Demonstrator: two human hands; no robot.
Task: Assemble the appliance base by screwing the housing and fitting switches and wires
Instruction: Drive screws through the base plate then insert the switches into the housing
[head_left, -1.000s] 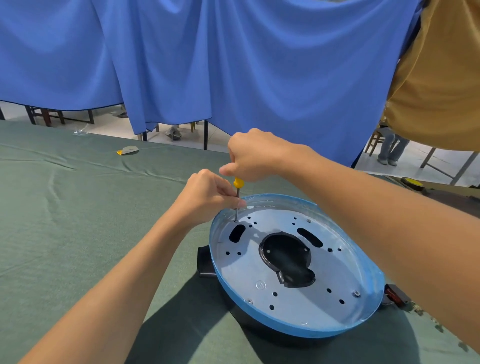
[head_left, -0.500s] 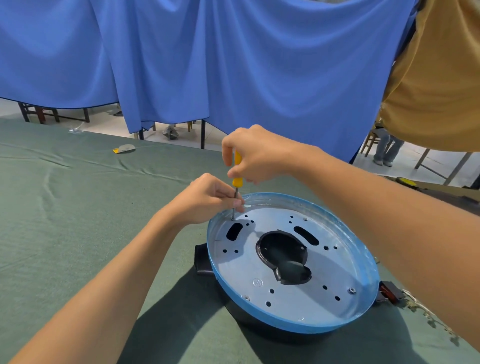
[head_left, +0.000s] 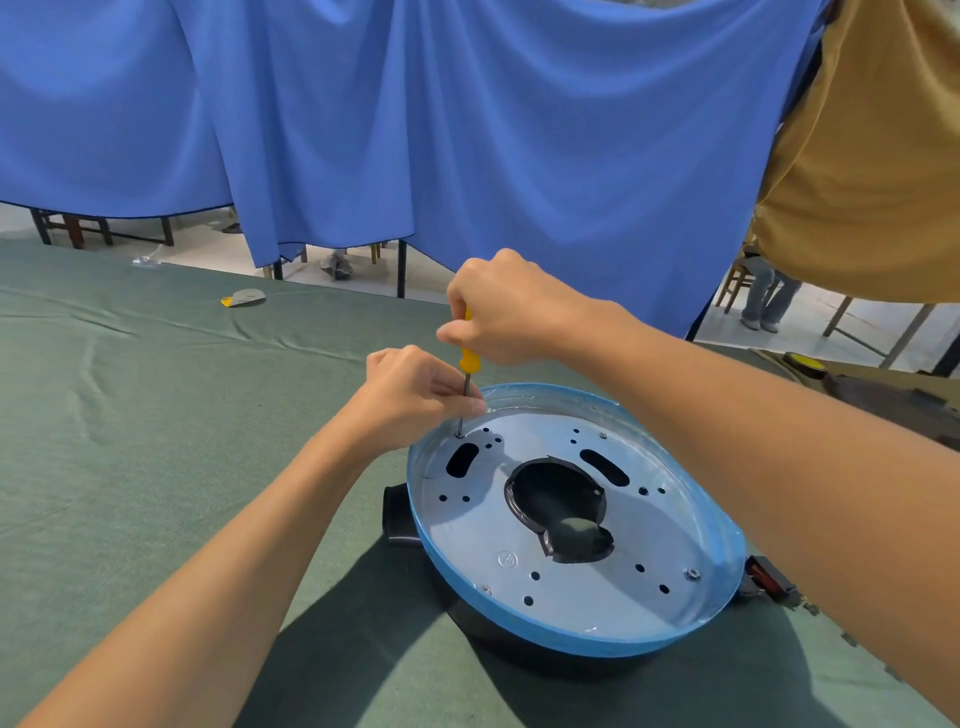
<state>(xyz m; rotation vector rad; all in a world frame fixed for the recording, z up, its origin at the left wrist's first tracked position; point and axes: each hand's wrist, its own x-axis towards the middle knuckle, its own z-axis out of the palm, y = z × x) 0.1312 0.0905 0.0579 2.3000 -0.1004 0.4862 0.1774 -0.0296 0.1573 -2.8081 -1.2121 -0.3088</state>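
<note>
Head view: a round appliance base with a blue rim sits on the green-clothed surface, just right of the middle of the picture.
Metal plate: a silver plate fills the inside of the base, with small holes, two oblong slots and a large dark opening in its middle.
Right hand: the right hand is above the far left edge of the base, its fingers curled round the yellow handle of a screwdriver.
Left hand: the left hand is just below it, its fingertips pinching the bare metal shaft of the screwdriver.
Screwdriver: it stands nearly upright, its tip down on a screw at the far left edge of the plate, beside one oblong slot.
Other screws: one sits near the right rim, and one near the front rim.
Switch: a black and red switch pokes out at the right side of the base, next to the right forearm.
Black stub: a black stub juts from the left side of the base.
Background: a blue curtain hangs behind the surface.
</note>
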